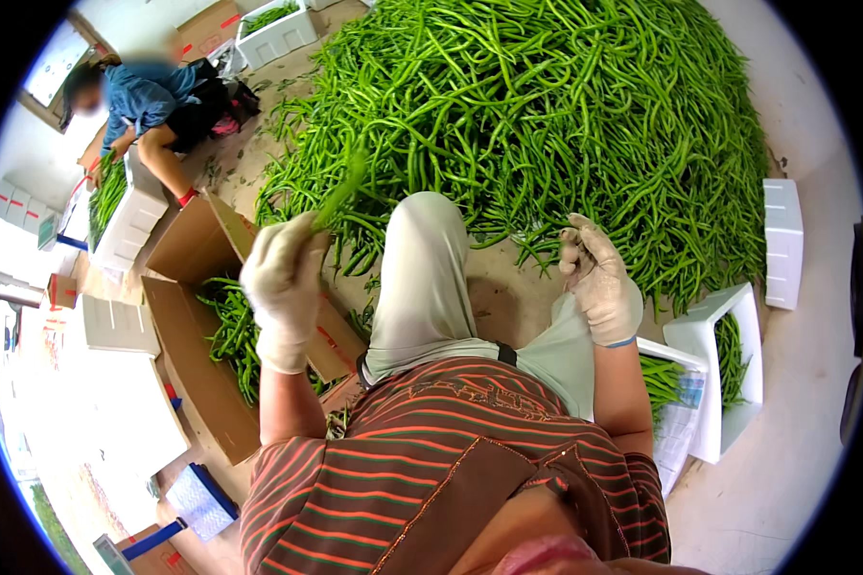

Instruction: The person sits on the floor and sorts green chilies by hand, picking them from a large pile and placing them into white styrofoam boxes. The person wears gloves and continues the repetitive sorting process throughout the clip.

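My left hand (284, 287), in a pale thin glove, is raised over the left side of my lap. It grips one long green chilli pepper (344, 190), blurred by motion. My right hand (600, 287) wears a similar glove with soiled fingertips. Its fingers are loosely curled and slightly apart, with nothing visible in them. Before me spreads a large heap of long green chilli peppers (518, 115). Below and beside my left hand, an open cardboard box (201, 366) contains more peppers (234, 338).
At right stand white foam boxes (748, 431) with peppers, one beside printed paper (679, 431). A foam piece (784, 244) lies by the heap. At upper left a person (147, 100) bends over a foam box (133, 215) of peppers. Another foam box (277, 36) stands farther back.
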Tool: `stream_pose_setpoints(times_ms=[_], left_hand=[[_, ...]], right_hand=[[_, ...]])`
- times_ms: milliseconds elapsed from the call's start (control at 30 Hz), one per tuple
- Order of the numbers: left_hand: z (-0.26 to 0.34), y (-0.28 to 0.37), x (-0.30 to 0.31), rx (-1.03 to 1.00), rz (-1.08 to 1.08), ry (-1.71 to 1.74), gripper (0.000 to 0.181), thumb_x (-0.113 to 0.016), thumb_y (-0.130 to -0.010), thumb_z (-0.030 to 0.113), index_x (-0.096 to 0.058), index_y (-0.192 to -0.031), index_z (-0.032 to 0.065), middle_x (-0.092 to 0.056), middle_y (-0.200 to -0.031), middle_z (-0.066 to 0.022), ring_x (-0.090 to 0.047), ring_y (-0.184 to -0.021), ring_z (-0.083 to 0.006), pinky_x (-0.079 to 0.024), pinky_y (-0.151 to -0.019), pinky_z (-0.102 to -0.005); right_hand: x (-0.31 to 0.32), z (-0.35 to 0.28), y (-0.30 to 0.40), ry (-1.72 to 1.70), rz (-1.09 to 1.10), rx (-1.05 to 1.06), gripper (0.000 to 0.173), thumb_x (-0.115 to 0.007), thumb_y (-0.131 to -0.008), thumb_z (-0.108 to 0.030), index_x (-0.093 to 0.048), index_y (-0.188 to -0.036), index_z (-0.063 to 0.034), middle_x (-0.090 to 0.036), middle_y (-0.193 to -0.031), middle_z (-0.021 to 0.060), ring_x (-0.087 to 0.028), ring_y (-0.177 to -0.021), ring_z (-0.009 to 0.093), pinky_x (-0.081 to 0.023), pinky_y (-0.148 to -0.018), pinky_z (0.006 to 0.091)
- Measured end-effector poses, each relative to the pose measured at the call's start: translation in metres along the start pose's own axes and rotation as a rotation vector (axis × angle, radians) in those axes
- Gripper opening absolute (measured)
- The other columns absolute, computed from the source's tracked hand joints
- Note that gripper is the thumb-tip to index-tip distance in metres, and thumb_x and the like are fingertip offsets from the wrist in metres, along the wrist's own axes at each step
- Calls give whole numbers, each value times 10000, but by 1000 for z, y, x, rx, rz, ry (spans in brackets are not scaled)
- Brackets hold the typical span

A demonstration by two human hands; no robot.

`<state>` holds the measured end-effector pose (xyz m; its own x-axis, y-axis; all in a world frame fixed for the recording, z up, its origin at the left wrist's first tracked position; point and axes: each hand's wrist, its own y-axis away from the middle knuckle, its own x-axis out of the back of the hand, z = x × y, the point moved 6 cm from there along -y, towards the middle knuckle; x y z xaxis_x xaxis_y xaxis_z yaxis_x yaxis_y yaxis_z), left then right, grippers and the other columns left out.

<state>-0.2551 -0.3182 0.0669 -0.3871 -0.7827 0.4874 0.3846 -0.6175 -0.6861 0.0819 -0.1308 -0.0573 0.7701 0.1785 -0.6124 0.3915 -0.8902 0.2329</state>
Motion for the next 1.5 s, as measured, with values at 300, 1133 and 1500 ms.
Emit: stream_pose_setpoints(times_ms=[300, 1133, 1500], left_hand=[[-66, 42, 132, 140, 517, -487, 166, -705, -871, 17, -712, -1035, -9, -659, -877, -84, -643, -750, -139, -529, -685, -271], [-132, 6, -363, 88, -795, -328, 246, -552, -837, 19, -605, -1070, 80, -554, -1256, -118, -552, -1137, -328, -453, -950, -420], [-300, -47, -517, -122, -1180, -955, 256, -574, -906, 135, -692, -1128, 90, -656, -1120, -101, -574, -1141, -276, -374, -1063, -452]], right_hand=[[13, 11, -30, 26, -30, -45, 295, -631, -947, -166, -604, -1210, -34, -639, -942, 41, -551, -716, 110, -466, -590, 219], [67, -1, -81, 111, 154, -55, 187, -552, -963, -165, -570, -1093, -32, -618, -863, 59, -566, -633, 136, -452, -536, 273], [31, 24, -153, 276, -6, -278, 161, -513, -974, -63, -566, -1112, -1, -641, -894, 116, -609, -677, 144, -507, -593, 263]])
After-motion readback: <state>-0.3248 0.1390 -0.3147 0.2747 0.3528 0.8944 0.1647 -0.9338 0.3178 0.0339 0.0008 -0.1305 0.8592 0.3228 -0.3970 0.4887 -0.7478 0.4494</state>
